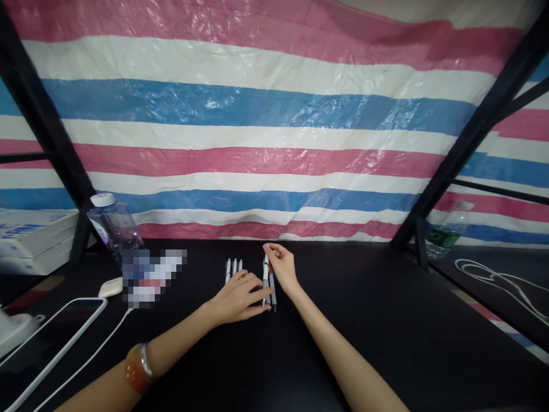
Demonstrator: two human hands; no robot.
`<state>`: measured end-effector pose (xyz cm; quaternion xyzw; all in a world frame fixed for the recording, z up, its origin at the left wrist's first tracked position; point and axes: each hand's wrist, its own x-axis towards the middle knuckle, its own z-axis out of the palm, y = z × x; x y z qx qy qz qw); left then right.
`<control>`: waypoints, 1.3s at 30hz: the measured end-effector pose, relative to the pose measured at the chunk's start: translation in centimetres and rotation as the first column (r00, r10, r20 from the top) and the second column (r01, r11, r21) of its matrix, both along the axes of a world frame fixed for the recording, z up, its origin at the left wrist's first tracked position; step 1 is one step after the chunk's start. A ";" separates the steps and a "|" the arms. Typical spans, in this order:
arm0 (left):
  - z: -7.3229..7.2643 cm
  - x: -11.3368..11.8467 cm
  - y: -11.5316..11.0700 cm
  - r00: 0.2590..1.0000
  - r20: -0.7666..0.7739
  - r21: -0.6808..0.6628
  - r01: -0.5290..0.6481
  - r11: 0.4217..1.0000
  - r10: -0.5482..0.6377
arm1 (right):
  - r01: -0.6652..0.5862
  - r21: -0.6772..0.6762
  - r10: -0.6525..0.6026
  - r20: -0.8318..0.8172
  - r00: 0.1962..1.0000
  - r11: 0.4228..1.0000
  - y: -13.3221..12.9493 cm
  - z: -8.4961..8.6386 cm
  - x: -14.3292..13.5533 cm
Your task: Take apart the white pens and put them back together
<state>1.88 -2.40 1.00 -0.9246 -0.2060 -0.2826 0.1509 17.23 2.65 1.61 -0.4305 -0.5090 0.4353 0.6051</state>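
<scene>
My right hand (pixel 281 266) is closed in a pinch at the upper end of a white and grey pen (pixel 265 274). At least one more grey pen (pixel 273 294) lies right beside it, partly covered by my fingers. My left hand (pixel 240 296) reaches across from the left with its fingers spread, and its fingertips are at the lower part of these pens. Three white pens (pixel 234 268) lie side by side just beyond my left hand, which hides their lower ends. A ring is on one left finger, and an orange bangle (pixel 137 369) and a silver one circle the left wrist.
All this is on a black table (pixel 343 320). At left are a clear bottle (pixel 114 226), a small white case (pixel 111 287), a tablet-like device (pixel 55 349), a cable and white boxes (pixel 38 240). Another bottle (pixel 448 232) and white cables (pixel 501 277) stand right, past the black frame.
</scene>
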 end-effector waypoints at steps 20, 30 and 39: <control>-0.5 0.2 0.2 0.993 -0.039 -0.264 -0.118 0.957 0.111 | 0.023 0.133 -0.092 0.539 0.837 0.991 1.2 -2.5 1.6; -0.4 0.1 -0.1 0.993 -0.028 -0.220 -0.120 0.968 0.117 | 0.223 0.121 -0.237 0.747 0.621 0.967 0.9 -2.9 2.0; -0.3 -0.1 0.0 0.987 -0.032 -0.271 -0.162 0.949 0.160 | 0.250 0.027 -0.162 0.828 0.537 0.968 0.6 -2.9 1.8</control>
